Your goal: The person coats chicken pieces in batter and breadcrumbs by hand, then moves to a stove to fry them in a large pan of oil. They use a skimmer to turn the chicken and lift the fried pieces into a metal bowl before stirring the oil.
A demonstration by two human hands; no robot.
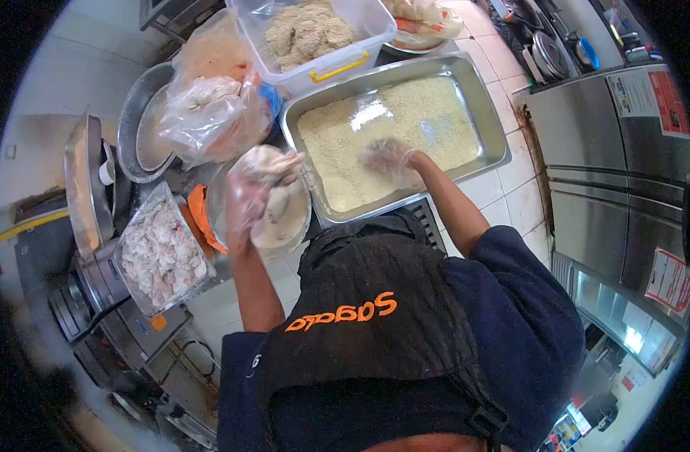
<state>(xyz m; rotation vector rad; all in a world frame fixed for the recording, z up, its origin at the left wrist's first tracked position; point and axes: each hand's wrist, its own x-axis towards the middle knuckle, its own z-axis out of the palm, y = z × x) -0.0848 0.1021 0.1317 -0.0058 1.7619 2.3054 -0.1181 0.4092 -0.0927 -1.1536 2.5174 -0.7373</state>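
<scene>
1. Pale, lumpy piece of what looks like raw meat [276, 164] sits at the far end of my left hand [248, 197], which wears a clear plastic glove; the fingers seem curled around it, above a round bowl [305, 226] of whitish liquid.
2. Gloved likewise, my right hand [389, 157] reaches into pale yellow crumbs [334, 139] spread in a large rectangular steel tray [496, 124]; blur means I cannot tell how its fingers stand.
3. Just beyond the tray I have a clear plastic box [292, 80] with a yellow handle [340, 68], holding a brownish crumbly heap.
4. Left of that box lies a bulging clear plastic bag [198, 117], beside a round grey metal basin [128, 139].
5. Nearer, on my left, a rectangular tub [178, 298] holds flour-dusted pieces [163, 252], with bright orange cloth [199, 215] between tub and bowl.
</scene>
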